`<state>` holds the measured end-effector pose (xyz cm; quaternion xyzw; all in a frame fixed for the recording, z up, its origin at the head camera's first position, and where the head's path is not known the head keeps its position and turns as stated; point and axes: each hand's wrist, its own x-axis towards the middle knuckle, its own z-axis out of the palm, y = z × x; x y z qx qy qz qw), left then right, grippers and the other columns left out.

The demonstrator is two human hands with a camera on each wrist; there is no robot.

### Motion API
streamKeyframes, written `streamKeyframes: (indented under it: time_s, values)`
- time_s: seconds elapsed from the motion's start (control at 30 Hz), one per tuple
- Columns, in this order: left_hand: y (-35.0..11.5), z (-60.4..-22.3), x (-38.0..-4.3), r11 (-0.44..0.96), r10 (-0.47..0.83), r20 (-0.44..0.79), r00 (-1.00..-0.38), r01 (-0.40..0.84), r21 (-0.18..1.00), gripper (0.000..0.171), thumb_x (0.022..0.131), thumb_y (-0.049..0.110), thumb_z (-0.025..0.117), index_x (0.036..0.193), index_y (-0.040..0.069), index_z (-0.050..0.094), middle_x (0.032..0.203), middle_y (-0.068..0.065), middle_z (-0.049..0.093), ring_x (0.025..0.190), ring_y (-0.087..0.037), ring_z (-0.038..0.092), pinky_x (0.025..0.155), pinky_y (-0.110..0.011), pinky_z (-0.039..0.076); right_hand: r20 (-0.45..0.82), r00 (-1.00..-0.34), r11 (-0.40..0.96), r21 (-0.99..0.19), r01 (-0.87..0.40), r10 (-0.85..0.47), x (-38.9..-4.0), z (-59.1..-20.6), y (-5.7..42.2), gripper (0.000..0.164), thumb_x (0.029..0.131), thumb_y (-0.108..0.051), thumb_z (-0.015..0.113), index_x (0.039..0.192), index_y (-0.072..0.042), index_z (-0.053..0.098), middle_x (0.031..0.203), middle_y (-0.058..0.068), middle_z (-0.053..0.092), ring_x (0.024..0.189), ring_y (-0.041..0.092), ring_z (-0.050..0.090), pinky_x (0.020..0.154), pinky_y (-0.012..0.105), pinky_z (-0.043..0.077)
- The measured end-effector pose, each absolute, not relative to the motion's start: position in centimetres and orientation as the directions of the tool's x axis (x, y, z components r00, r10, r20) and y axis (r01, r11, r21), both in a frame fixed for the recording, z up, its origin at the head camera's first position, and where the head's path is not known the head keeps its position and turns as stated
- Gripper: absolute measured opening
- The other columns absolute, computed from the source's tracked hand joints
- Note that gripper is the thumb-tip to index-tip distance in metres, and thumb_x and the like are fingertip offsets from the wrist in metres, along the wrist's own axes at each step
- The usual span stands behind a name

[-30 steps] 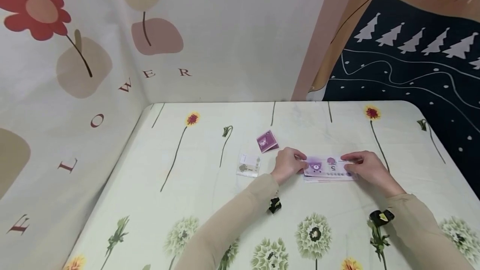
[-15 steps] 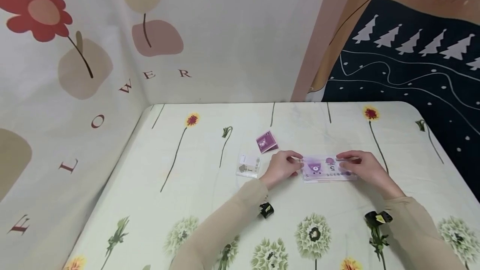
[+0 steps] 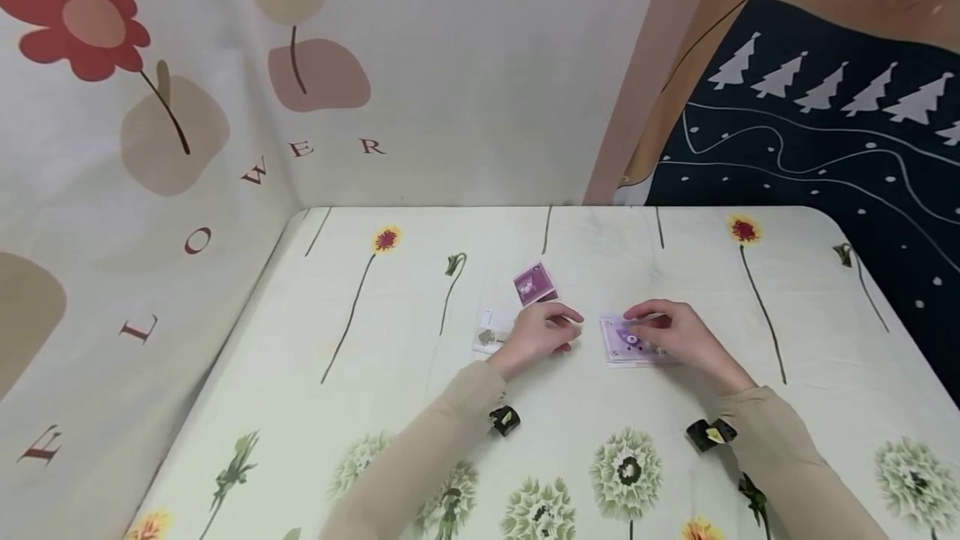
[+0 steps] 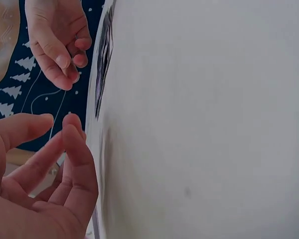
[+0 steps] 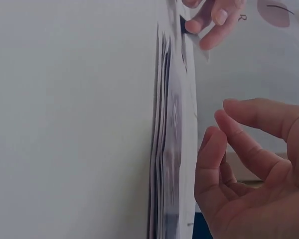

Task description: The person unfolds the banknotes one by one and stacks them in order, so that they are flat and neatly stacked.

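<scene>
Purple banknotes [image 3: 618, 343] are lying stacked on the desk [image 3: 570, 415] beneath the right hand [image 3: 671, 333]; the left hand [image 3: 536, 338] is hovering nearby. Both hands' fingers [image 5: 210, 167] are curving loosely, tips close, holding nothing.

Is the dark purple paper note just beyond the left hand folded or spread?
Folded: in the head view, the dark purple paper note shows a second layer beneath its near edge.

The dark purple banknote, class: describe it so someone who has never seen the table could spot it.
Start at the flower-printed tabletop and look near its middle. The folded dark purple banknote lies there at a slant, farther back than the whitish note and the stack of pale purple notes. Its deep colour sets it apart from both.
</scene>
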<state>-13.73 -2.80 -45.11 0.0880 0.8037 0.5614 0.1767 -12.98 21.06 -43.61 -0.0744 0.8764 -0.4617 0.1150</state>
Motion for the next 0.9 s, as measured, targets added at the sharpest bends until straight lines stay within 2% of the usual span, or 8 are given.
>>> streamKeyframes:
  time_s: [0.23,0.43,0.57,0.67,0.9]
  values:
    - [-5.3,-45.0,-13.2,0.304,0.384,-0.141,-0.912,-0.019,0.952,0.018,0.089,0.001,0.065,0.106,-0.002,0.07,0.086,-0.01,0.069,0.067,-0.018,0.067,0.062,-0.028,0.056,-0.105,-0.948,0.453,-0.89,-0.045,-0.3,-13.2,-43.8,18.8,0.026,0.089,-0.007,0.066,0.112,0.004,0.065,0.107,0.02,0.065,0.086,0.021,0.063,0.06,0.028,0.049]
    - [-7.5,-44.6,-13.7,0.309,0.371,-0.116,-0.921,0.005,0.951,0.022,0.089,0.002,0.064,0.11,-0.003,0.068,0.09,-0.015,0.07,0.072,-0.026,0.068,0.059,-0.031,0.057,-0.097,-0.933,0.403,-0.914,-0.054,-0.346,-13.3,-44.1,17.5,0.026,0.089,-0.007,0.066,0.113,0.005,0.064,0.107,0.021,0.066,0.09,0.025,0.064,0.059,0.027,0.049]
    - [-9.2,-44.3,-13.9,0.35,0.338,-0.106,-0.935,0.021,0.936,0.022,0.088,0.003,0.065,0.11,-0.002,0.069,0.091,-0.013,0.07,0.073,-0.027,0.068,0.06,-0.032,0.056,-0.096,-0.923,0.369,-0.928,-0.053,-0.372,-13.5,-44.5,16.6,0.025,0.09,-0.007,0.066,0.112,0.005,0.065,0.112,0.021,0.064,0.094,0.028,0.064,0.065,0.027,0.051]
    - [-10.5,-44.3,-13.9,0.401,0.306,-0.08,-0.949,0.052,0.915,0.021,0.087,0.003,0.066,0.108,0.0,0.069,0.092,-0.011,0.071,0.076,-0.023,0.068,0.067,-0.029,0.056,-0.094,-0.916,0.367,-0.928,-0.061,-0.391,-13.7,-44.7,15.7,0.024,0.09,-0.007,0.066,0.111,0.005,0.065,0.111,0.021,0.064,0.092,0.029,0.064,0.066,0.03,0.052]
    - [-12.6,-44.7,-14.1,0.487,0.26,-0.04,-0.965,0.096,0.868,0.019,0.086,-0.001,0.067,0.105,0.0,0.071,0.092,-0.007,0.07,0.083,-0.018,0.065,0.078,-0.029,0.054,-0.043,-0.896,0.46,-0.869,-0.184,-0.441,-14.4,-44.9,12.6,0.019,0.087,-0.002,0.066,0.104,0.003,0.068,0.105,0.015,0.067,0.097,0.029,0.062,0.086,0.039,0.05]
